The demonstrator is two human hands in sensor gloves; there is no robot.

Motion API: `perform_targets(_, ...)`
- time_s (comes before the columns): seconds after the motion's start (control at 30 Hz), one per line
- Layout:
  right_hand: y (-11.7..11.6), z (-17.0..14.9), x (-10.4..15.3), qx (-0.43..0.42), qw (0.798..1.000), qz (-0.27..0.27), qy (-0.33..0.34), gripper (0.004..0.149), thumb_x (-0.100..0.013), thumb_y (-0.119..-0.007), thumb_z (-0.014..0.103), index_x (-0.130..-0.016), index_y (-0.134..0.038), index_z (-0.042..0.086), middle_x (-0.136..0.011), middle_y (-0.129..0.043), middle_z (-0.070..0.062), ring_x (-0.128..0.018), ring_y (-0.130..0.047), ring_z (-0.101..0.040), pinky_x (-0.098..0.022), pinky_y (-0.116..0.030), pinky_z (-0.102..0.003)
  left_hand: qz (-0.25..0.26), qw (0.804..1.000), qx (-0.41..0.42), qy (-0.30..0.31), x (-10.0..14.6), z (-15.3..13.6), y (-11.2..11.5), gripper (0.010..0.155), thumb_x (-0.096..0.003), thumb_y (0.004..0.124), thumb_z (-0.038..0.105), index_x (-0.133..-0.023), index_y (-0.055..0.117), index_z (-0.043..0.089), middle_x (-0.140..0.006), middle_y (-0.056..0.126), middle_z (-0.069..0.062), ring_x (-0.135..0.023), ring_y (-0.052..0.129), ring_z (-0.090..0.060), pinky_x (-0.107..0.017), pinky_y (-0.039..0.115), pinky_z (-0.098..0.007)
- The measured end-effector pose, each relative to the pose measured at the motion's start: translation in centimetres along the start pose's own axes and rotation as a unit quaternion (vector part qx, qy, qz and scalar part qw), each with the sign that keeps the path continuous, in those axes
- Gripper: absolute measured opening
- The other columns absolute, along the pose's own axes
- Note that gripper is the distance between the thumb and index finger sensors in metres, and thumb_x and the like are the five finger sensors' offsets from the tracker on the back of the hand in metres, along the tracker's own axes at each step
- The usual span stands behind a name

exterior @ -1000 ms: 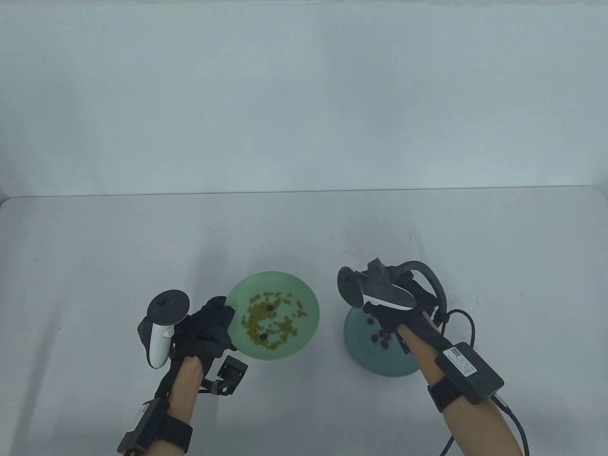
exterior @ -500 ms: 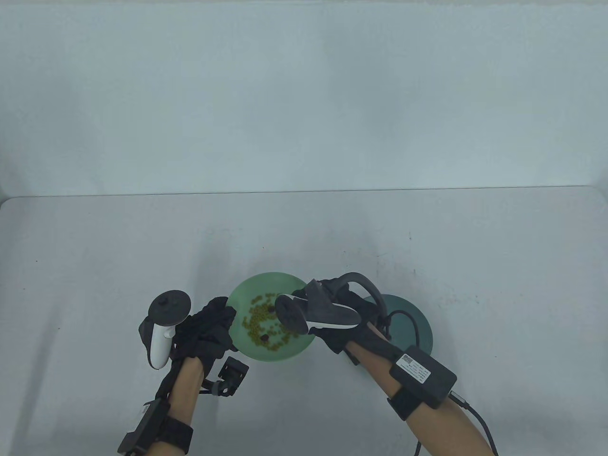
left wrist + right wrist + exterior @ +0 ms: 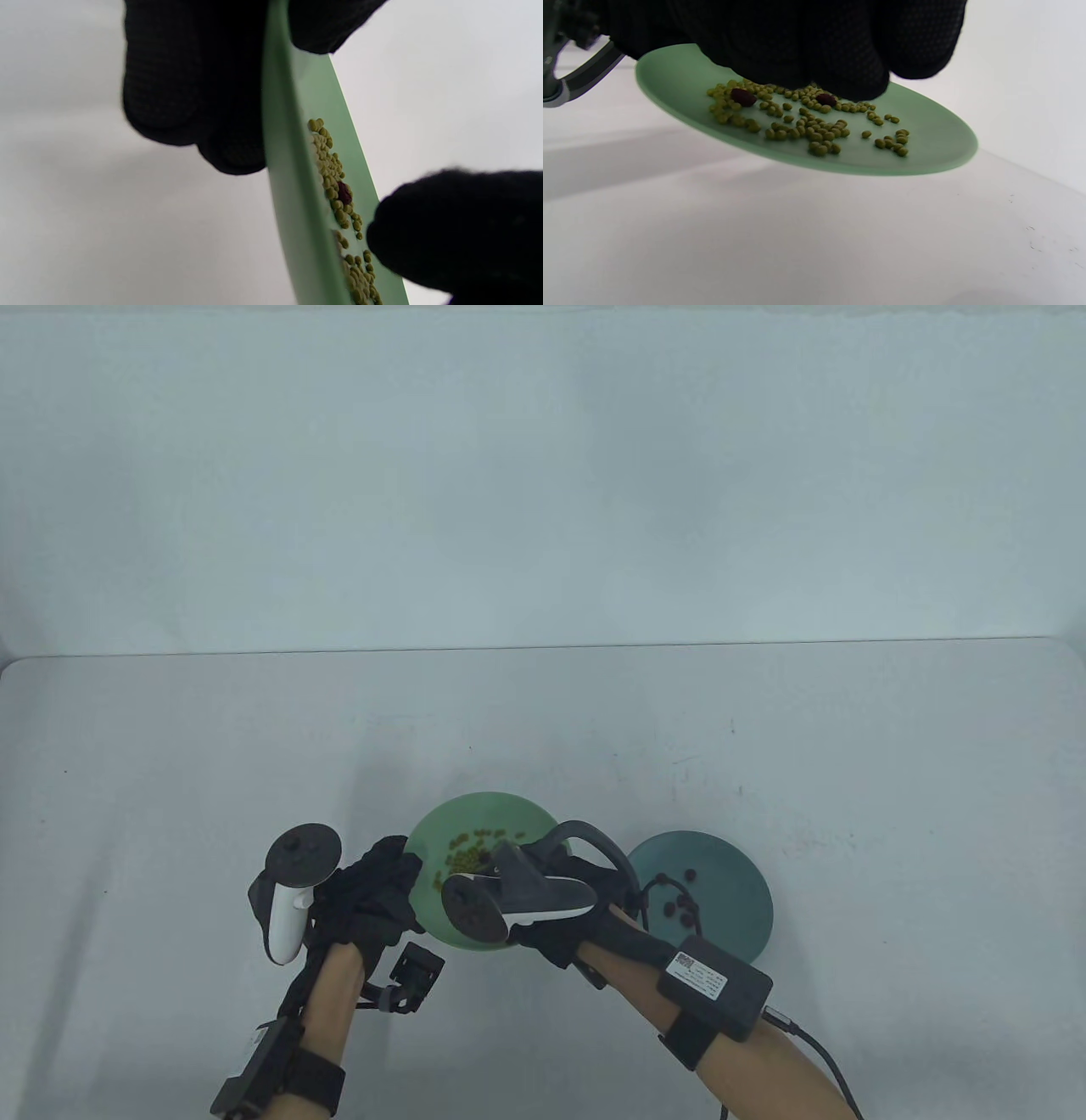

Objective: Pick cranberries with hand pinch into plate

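Observation:
My left hand point(image 3: 405, 872) grips the left rim of a light green plate point(image 3: 509, 814) and holds it tilted above the table; its fingers point(image 3: 191, 84) clamp the rim point(image 3: 288, 190). The plate carries several green beans point(image 3: 814, 127) and two dark cranberries point(image 3: 743, 97) point(image 3: 826, 99). My right hand point(image 3: 513, 891) is over this plate, its fingertips point(image 3: 857, 87) down on the beans right beside one cranberry; whether they pinch it is hidden. A teal plate point(image 3: 730, 865) to the right holds several cranberries point(image 3: 683, 903).
The grey table's far edge point(image 3: 543, 647) meets a pale wall. A black box point(image 3: 717, 976) with a cable is strapped to my right forearm, over the teal plate's near side. A black camera mount point(image 3: 416, 976) hangs by my left wrist.
My right hand moved left from over the teal plate to over the green plate and lowered its fingers onto the beans. The left hand and green plate stayed put.

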State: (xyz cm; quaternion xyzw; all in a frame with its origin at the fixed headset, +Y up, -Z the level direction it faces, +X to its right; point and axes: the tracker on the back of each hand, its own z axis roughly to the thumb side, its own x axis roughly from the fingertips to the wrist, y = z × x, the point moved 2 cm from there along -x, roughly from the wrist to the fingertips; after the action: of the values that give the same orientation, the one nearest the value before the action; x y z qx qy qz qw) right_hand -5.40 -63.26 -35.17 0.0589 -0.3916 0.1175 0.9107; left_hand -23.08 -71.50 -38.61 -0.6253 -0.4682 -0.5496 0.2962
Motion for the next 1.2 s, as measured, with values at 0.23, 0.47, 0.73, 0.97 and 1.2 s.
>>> perform_targets(0.23, -0.6, 0.6, -0.3, 0.013, 1.000, 0.002, 0.002, 0.043, -0.055, -0.073, 0.043, -0.096, -0.077, 0.029, -0.052, -0.093, 0.013, -0.048, -0.097, -0.009, -0.055, -0.085, -0.042, 0.001, 1.000, 0.000, 0.001, 0.0, 0.0, -0.1, 0.052, -0.0589, 0.066, 0.021, -0.104, 0.057, -0.004, -0.082, 0.086, -0.020, -0.047, 0.109, -0.025, -0.035, 0.096, -0.032)
perform_targets(0.47, -0.8, -0.4, -0.5, 0.043, 0.999, -0.001, -0.027, 0.045, -0.056, -0.072, 0.044, -0.097, -0.076, 0.028, -0.052, -0.093, 0.013, -0.048, -0.097, -0.009, -0.055, -0.085, -0.042, -0.001, 1.000, 0.003, 0.001, 0.0, 0.0, 0.0, 0.052, -0.0589, 0.066, 0.021, -0.104, 0.057, -0.004, -0.082, 0.086, -0.020, -0.048, 0.109, -0.025, -0.035, 0.096, -0.032)
perform_targets(0.73, -0.6, -0.3, 0.0, 0.000, 1.000, -0.016, -0.006, 0.044, -0.055, -0.073, 0.044, -0.096, -0.076, 0.029, -0.052, -0.093, 0.013, -0.048, -0.097, -0.009, -0.055, -0.084, -0.042, 0.000, 1.000, 0.001, -0.001, 0.1, 0.0, -0.1, 0.052, -0.0589, 0.066, 0.021, -0.103, 0.057, -0.004, -0.082, 0.086, -0.020, -0.047, 0.109, -0.025, -0.035, 0.096, -0.032)
perform_targets(0.97, -1.1, -0.1, -0.4, 0.013, 1.000, 0.003, -0.009, 0.044, -0.055, -0.073, 0.044, -0.096, -0.076, 0.029, -0.052, -0.093, 0.013, -0.048, -0.097, -0.009, -0.055, -0.084, -0.042, 0.001, 1.000, -0.004, -0.002, 0.1, 0.0, -0.1, 0.052, -0.0589, 0.066, 0.021, -0.103, 0.057, -0.004, -0.082, 0.086, -0.020, -0.048, 0.109, -0.026, -0.035, 0.096, -0.032)
perform_targets(1.2, -0.5, -1.4, -0.5, 0.015, 0.999, -0.014, -0.038, 0.045, -0.055, -0.073, 0.044, -0.097, -0.076, 0.027, -0.052, -0.093, 0.013, -0.048, -0.097, -0.009, -0.055, -0.084, -0.042, -0.001, 1.000, 0.000, -0.001, 0.1, 0.0, -0.1, 0.052, -0.0589, 0.066, 0.021, -0.103, 0.057, -0.004, -0.082, 0.086, -0.020, -0.047, 0.109, -0.025, -0.035, 0.096, -0.031)
